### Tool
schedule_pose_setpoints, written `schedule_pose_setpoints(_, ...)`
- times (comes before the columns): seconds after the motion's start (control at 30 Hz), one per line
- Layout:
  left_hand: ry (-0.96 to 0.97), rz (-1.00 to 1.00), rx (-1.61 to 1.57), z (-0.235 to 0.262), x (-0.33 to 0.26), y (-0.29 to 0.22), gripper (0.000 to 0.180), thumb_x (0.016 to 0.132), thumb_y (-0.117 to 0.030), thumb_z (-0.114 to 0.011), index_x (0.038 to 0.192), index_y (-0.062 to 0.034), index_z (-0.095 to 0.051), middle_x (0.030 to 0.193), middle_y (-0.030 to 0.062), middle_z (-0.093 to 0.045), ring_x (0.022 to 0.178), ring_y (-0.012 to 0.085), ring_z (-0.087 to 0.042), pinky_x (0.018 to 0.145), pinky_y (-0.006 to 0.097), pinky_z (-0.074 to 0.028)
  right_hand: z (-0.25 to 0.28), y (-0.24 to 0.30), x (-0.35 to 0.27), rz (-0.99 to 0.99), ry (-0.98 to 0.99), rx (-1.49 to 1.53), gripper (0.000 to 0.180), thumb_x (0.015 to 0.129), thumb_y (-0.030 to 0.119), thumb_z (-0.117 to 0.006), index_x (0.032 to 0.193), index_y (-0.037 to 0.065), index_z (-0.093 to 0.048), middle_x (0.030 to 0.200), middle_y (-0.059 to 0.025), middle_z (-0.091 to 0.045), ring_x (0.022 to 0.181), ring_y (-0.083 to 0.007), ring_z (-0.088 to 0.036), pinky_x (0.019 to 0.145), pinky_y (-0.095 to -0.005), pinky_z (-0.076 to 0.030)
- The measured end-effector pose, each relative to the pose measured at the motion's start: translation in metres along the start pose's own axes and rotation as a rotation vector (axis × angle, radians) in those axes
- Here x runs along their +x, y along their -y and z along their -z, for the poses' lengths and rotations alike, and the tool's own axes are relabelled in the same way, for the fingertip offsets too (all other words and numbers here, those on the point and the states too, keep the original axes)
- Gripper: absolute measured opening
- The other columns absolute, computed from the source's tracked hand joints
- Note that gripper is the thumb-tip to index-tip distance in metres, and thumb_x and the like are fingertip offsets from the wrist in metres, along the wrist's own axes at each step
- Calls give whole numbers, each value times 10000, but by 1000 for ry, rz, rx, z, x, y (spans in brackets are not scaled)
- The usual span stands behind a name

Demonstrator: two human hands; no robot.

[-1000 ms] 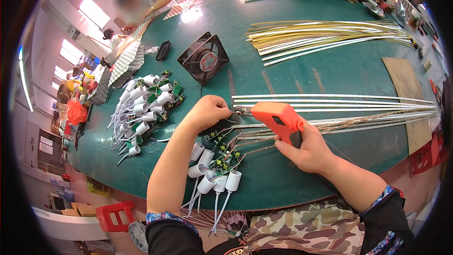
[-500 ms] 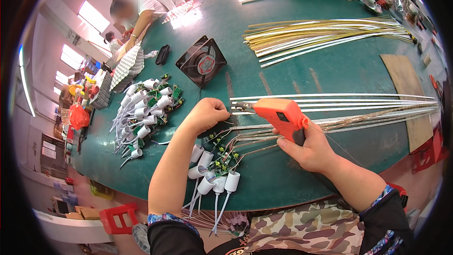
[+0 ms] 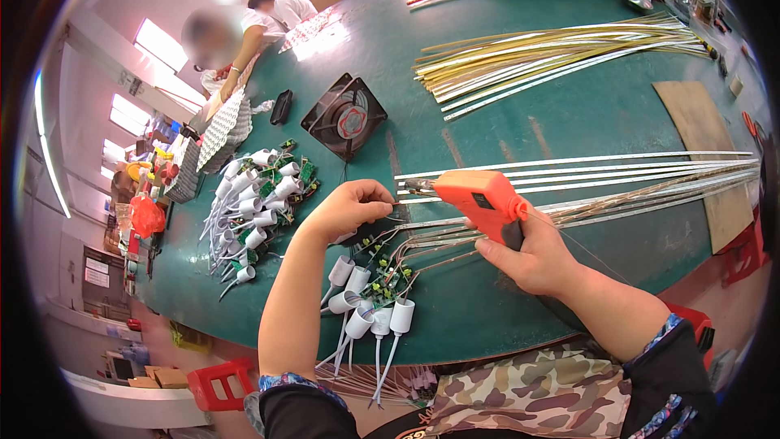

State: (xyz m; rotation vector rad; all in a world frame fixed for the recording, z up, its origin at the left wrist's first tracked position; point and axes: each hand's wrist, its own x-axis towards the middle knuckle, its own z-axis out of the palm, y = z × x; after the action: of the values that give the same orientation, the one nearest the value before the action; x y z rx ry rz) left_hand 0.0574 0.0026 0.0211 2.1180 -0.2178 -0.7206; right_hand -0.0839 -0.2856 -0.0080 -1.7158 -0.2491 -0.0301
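My right hand (image 3: 532,258) is wrapped round the grip of an orange soldering gun (image 3: 479,193). Its metal tip points left, at the near ends of several white LED strips (image 3: 585,167) lying side by side. At those same ends, my left hand (image 3: 351,211) is closed in a pinch on a thin wire, mostly hidden by the fingers. Below it lie several white lamp caps (image 3: 401,315) with tails of white cable. Small green circuit boards (image 3: 385,283) sit beside the caps, and wires run from them to the nearer strips.
A pile of white caps with boards (image 3: 258,202) lies to the left. Behind my hands stands a black fan (image 3: 344,119), with a small black case (image 3: 281,107) beside it. Yellow and white strips (image 3: 536,61) lie farther back. A wooden board (image 3: 691,126) supports the strips' far ends.
The view has shifted slightly. My left hand's fingers have turned a little and stay pinched near the strip ends. The soldering gun keeps nearly the same place.
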Motion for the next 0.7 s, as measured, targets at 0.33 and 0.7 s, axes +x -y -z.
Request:
schedule_pose_setpoints(0.33, -77, -214, 341, -6, -4, 1, 110, 849, -84, -723, 905, -4, -674, 853, 28, -594, 804, 158, -576, 739, 292, -474, 0, 0, 0, -20, 0, 33, 533, 880, 250, -688, 1337, 52, -497, 1131, -178, -640, 1008, -344, -621, 901, -413, -472)
schedule_pose_setpoints(0.7, -319, -665, 691, -18, -4, 13, 88, 828, -106, -693, 885, -44, -668, 833, 110, -636, 857, 344, -604, 789, 421, -473, 0, -2, 2, -26, 9, -1, 536, 878, 245, -693, 1335, 48, -495, 1129, -182, -636, 1012, -353, -615, 900, -414, -468)
